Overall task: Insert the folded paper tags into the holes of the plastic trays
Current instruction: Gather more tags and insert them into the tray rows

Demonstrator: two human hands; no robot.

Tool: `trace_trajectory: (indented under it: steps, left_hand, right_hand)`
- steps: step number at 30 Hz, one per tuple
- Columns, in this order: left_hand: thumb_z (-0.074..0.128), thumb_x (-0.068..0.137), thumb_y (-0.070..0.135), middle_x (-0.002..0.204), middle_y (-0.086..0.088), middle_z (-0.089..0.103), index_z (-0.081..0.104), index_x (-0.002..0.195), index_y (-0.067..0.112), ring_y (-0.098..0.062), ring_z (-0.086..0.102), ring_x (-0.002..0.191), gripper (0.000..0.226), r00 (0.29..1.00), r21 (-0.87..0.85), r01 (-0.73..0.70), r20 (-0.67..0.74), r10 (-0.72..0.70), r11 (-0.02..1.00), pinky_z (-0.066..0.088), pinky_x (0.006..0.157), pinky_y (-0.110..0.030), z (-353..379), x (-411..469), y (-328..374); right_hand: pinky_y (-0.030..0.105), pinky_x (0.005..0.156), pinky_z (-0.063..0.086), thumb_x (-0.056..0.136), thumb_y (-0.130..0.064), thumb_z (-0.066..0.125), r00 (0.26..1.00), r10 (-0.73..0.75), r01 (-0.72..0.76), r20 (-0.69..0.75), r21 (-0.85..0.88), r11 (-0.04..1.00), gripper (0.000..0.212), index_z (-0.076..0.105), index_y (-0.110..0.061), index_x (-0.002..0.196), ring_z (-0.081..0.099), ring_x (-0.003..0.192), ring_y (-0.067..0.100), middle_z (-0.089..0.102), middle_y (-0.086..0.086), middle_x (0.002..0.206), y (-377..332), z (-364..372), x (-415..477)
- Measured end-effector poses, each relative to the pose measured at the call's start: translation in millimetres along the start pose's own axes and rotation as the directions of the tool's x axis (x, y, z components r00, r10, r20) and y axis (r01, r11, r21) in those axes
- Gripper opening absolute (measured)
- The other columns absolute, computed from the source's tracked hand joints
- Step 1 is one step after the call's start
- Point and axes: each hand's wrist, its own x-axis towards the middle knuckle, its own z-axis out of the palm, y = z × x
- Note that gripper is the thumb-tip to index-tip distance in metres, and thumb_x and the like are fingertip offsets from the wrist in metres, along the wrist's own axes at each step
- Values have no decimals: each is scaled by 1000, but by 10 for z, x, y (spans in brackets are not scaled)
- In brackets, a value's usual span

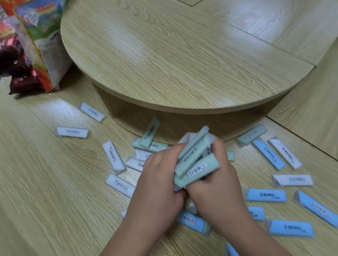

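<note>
Pale wood-grain counter [27, 195], with a raised round platform [173, 54] beyond the hands. We see both hands closed together round a bundle of green trays [196, 163]. The left hand [157, 179] wraps one side and the right hand [218, 183] clamps the other, fingers curled. Loose pieces lie on the counter: white trays [72, 132] to the left of the hands, blue trays [266, 195] to the right, and a few more green trays [151, 133] just beyond. Most appear to carry a paper tag already, though blur keeps us from telling whether any hole is empty. Snack bags [38, 26] stand far to the left. We judge the step in hand to be gathering filled pieces rather than inserting. The next move calls for setting the bundle down without spilling it, then finding an unfilled tray and a folded tag.
</note>
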Motion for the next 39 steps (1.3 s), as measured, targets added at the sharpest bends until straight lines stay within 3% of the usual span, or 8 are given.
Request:
trace_trajectory:
  steps: [6,12,16,21,25,30,35,39]
  left_hand:
    - [60,78,4,112,17,59,54,129,35,-13,54,108,59,999,-53,8,-31,-9,999,47,91,-35,-23,-54,163]
    - [61,74,6,114,20,58,50,133,40,-11,53,110,68,1000,-107,0,-1,0,994,46,92,-32,-78,-217,333]
    - [65,74,2,113,19,59,52,130,39,-11,53,110,68,1000,-141,-8,8,9,990,46,91,-30,-89,-355,433]
    - [65,76,3,113,23,58,47,131,45,-8,53,110,72,998,-164,-48,44,55,985,44,87,-22,-145,-511,655]
    - [65,76,1,115,28,58,47,129,48,-5,54,112,74,992,-188,-82,78,99,979,46,87,-23,-149,-602,909]
    - [64,77,1,107,28,61,51,117,50,-3,58,105,65,983,-214,-93,137,125,972,49,80,-27,-59,-704,1315]
    - [62,78,6,107,23,65,54,116,48,-4,61,103,57,970,-277,-99,189,156,956,51,82,-32,178,-807,1869]
    - [61,79,14,103,22,65,53,110,52,-3,62,97,50,962,-326,-84,220,162,942,49,76,-29,533,-926,2404]
  right_hand:
    - [11,51,44,61,-47,61,1000,-26,26,15,33,999,59,43,-50,118,65,73,-1,67,-21,87,-117,-106,-55]
    - [15,47,45,61,-44,64,1000,-19,19,13,9,1000,52,45,-50,109,65,67,3,67,-16,81,-300,-253,-259]
    - [17,50,48,59,-44,65,1000,1,-1,-23,-17,1000,57,45,-49,113,65,71,3,67,-15,84,-375,-321,-457]
    - [35,60,55,59,-42,71,994,33,-34,-103,-4,999,66,44,-51,118,67,77,4,68,-16,92,-453,-454,-709]
    - [20,54,49,59,-46,71,984,29,-28,-174,10,1000,64,45,-51,117,66,76,2,68,-19,91,-539,-651,-910]
    - [28,64,50,61,-42,70,970,49,-38,-236,53,998,60,46,-50,116,66,82,5,67,-17,96,-638,-1003,-1154]
    - [17,60,44,62,-38,71,956,99,-84,-276,67,994,62,43,-52,116,65,80,2,67,-19,93,-637,-1560,-1408]
    - [22,65,48,61,-34,73,948,115,-99,-298,66,993,66,43,-52,117,65,86,2,67,-18,99,-550,-2164,-1625]
